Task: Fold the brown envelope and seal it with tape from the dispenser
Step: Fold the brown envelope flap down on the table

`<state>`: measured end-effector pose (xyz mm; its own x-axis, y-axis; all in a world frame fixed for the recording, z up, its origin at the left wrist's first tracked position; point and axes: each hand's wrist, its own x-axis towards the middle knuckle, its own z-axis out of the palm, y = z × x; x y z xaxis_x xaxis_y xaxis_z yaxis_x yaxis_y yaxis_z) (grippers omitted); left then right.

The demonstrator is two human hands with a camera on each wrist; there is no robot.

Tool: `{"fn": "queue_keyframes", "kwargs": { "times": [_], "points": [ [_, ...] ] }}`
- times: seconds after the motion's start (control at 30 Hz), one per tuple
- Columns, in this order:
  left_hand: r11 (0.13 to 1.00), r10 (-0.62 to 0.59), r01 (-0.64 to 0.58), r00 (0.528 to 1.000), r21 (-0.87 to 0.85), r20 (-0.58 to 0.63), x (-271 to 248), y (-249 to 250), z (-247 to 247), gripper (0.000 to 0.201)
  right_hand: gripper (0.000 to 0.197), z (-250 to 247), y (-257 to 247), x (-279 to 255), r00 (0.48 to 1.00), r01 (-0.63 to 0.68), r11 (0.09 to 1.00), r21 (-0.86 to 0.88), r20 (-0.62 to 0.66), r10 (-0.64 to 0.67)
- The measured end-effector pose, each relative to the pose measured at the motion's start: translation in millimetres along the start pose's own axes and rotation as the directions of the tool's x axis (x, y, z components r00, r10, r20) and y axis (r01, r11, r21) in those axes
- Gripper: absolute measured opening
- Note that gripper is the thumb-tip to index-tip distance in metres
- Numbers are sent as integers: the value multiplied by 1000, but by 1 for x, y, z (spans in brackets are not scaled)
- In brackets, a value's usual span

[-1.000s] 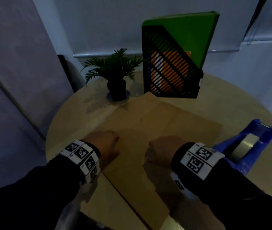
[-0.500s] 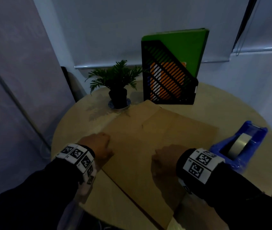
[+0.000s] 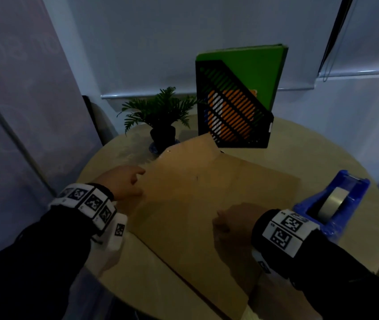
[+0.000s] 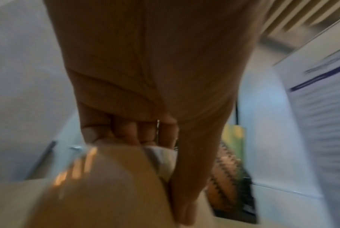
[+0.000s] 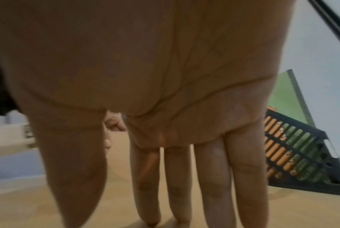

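From my head camera, the brown envelope (image 3: 207, 204) lies flat on the round bench (image 3: 322, 158), long axis running from near me toward the file rack (image 3: 232, 116). My left hand (image 3: 123, 183) is at its left edge; my right hand (image 3: 232, 224) rests on it near me. The blue tape dispenser (image 3: 331, 202) sits just right of my right wrist, so that hand is nearer.

Left wrist view: blurred; fingers (image 4: 138, 132) curl, pinching smooth, stiff paper.

Right wrist view: fingers (image 5: 214, 177) straight, flat on matte paper.
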<state>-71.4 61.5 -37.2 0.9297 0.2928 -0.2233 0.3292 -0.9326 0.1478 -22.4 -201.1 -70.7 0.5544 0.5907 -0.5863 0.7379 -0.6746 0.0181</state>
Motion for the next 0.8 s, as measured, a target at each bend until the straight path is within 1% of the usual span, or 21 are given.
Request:
{"fn": "queue_keyframes", "kwargs": {
  "times": [0.1, 0.13, 0.2, 0.27, 0.37, 0.43, 0.5, 0.53, 0.67, 0.7, 0.73, 0.8],
  "points": [
    [989, 141, -143, 989, 43, 48, -14, 26, 9, 43, 49, 0, 2, -1, 1000, 0, 1000, 12, -3, 0],
    [982, 177, -180, 982, 55, 67, -18, 34, 16, 41, 49, 0, 2, -1, 1000, -1, 1000, 16, 5, 1],
    [969, 211, -222, 972, 108, 105, -24, 48, 31, 46, 51, 1, 2, 0, 999, -15, 1000, 2, 42, 15],
    [955, 220, -242, 966, 174, 134, -26, 59, 44, 49, 53, 2, 3, 1, 999, -23, 1000, -12, 48, 24],
    [947, 190, -231, 962, 222, 194, -24, 63, 56, 50, 54, 2, 3, 2, 999, -23, 1000, -11, 45, 23],
    [938, 185, -244, 954, 248, 237, -21, 61, 60, 57, 55, 4, 4, 2, 999, -24, 1000, -3, 42, 24],
    [929, 185, -254, 949, 268, 256, -20, 59, 60, 67, 57, 6, 6, -1, 1000, -5, 1000, -7, 26, 6],
    [928, 184, -257, 946, 270, 266, -20, 58, 59, 68, 58, 7, 5, -4, 1000, 3, 1000, -12, 30, -2],
    [917, 200, -287, 932, 279, 303, -21, 55, 59, 57, 54, 9, 0, -8, 1000, 8, 999, 50, 21, -9],
    [910, 204, -296, 930, 290, 306, -22, 55, 60, 57, 51, 6, -2, -8, 999, 0, 999, 52, 46, -2],
    [905, 205, -299, 929, 301, 307, -24, 56, 61, 58, 48, 2, -4, -5, 999, -19, 998, 67, 43, 16],
    [901, 205, -298, 933, 316, 296, -25, 57, 61, 57, 45, -11, -9, -2, 999, -41, 998, 47, -16, 42]
  ]
}}
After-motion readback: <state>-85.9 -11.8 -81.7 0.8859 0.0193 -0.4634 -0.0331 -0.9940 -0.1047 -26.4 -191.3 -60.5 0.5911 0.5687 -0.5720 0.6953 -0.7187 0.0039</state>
